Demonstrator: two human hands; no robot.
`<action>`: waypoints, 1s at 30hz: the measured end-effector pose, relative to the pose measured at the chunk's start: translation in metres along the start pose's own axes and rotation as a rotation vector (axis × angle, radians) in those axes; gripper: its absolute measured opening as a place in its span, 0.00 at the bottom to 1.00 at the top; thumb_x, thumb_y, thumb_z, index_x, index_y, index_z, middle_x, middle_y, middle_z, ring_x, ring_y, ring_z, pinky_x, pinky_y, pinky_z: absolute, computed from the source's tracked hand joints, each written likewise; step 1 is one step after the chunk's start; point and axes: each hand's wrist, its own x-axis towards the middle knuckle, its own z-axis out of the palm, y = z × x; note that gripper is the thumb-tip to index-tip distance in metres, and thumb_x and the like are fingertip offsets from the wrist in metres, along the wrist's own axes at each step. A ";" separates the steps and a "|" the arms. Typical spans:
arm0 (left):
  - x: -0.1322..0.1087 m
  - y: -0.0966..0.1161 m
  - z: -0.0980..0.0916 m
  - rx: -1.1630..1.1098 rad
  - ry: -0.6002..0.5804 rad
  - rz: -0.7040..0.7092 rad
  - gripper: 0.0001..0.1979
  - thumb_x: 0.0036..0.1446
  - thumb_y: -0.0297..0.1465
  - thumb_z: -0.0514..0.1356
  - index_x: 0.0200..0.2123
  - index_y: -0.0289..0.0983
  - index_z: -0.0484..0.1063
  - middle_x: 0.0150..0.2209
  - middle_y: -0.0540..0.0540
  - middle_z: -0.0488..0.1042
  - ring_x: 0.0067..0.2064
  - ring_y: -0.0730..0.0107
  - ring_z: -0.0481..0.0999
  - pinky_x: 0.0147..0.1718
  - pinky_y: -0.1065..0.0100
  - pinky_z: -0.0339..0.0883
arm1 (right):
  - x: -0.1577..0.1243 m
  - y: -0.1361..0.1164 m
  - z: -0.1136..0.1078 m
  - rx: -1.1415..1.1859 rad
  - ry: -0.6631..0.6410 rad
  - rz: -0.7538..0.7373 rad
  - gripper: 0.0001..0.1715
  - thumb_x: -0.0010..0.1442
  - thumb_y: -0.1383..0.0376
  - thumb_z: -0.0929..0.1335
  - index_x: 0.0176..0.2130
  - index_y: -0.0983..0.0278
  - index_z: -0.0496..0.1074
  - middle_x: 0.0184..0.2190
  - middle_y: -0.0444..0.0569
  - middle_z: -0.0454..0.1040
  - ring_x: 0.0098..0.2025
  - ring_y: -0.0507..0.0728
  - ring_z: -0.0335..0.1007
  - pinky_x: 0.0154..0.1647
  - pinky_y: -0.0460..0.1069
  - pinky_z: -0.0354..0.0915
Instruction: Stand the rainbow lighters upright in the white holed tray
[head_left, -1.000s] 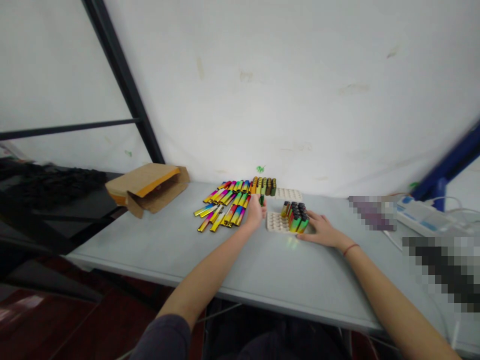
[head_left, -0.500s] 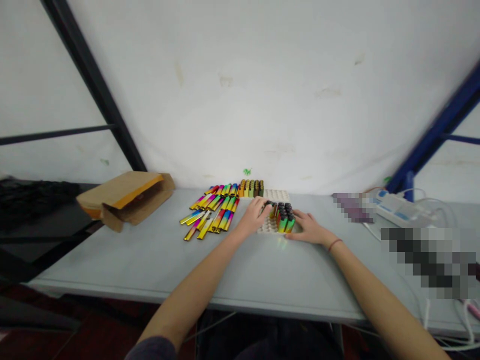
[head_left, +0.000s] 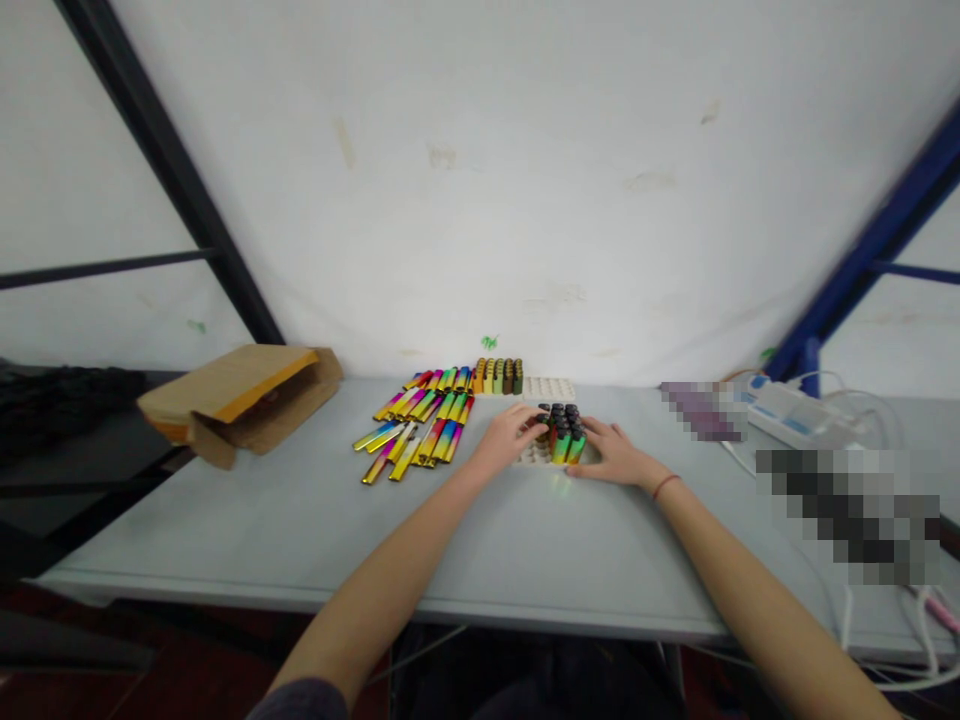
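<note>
Lighters (head_left: 562, 432) stand up in the white tray (head_left: 527, 458) at the middle of the frame, just right of my left fingers (head_left: 529, 421), which touch one (I cannot tell if they grip it), while my right fingers (head_left: 598, 431) lie open and hold nothing against the tray's other side.

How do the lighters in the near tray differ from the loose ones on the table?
The tray lighters stand upright, dark caps up; the loose lighters lie flat. The tray lighters form a tight block between the left hand and right hand; the loose lighters spread in rows further left, untouched. Both have a shiny rainbow finish.
</note>
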 end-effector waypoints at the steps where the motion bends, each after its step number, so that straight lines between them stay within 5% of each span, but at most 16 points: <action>1: 0.000 -0.001 0.000 0.000 0.010 -0.018 0.13 0.64 0.35 0.61 0.50 0.38 0.76 0.45 0.42 0.79 0.44 0.63 0.79 0.47 0.63 0.75 | 0.000 0.000 0.000 0.001 0.000 -0.002 0.55 0.56 0.32 0.67 0.69 0.61 0.62 0.71 0.65 0.56 0.72 0.75 0.50 0.70 0.73 0.44; 12: 0.002 0.008 -0.004 0.318 -0.022 0.057 0.16 0.70 0.35 0.53 0.55 0.41 0.75 0.49 0.43 0.79 0.52 0.64 0.77 0.56 0.62 0.69 | -0.001 -0.003 -0.003 -0.008 -0.002 0.011 0.54 0.55 0.32 0.67 0.69 0.60 0.64 0.71 0.63 0.57 0.71 0.76 0.52 0.70 0.74 0.44; 17: 0.002 0.010 -0.039 0.797 0.147 -0.375 0.19 0.69 0.35 0.51 0.57 0.40 0.74 0.55 0.36 0.76 0.58 0.49 0.72 0.56 0.51 0.65 | 0.000 -0.001 -0.001 -0.003 -0.003 -0.006 0.57 0.55 0.32 0.66 0.69 0.63 0.63 0.71 0.64 0.57 0.71 0.75 0.52 0.70 0.72 0.45; 22: -0.002 -0.014 -0.075 0.946 0.120 -0.763 0.21 0.66 0.41 0.54 0.52 0.36 0.77 0.58 0.29 0.73 0.60 0.40 0.69 0.55 0.45 0.63 | 0.000 0.002 0.001 -0.001 0.001 0.002 0.57 0.55 0.31 0.66 0.69 0.62 0.63 0.71 0.64 0.57 0.72 0.74 0.51 0.71 0.71 0.44; 30: -0.002 -0.030 -0.081 0.849 0.120 -0.784 0.19 0.62 0.42 0.58 0.49 0.36 0.76 0.54 0.27 0.75 0.55 0.37 0.74 0.52 0.43 0.66 | 0.001 0.002 0.002 0.004 -0.003 -0.004 0.56 0.55 0.32 0.66 0.69 0.61 0.63 0.71 0.63 0.57 0.72 0.74 0.51 0.71 0.71 0.44</action>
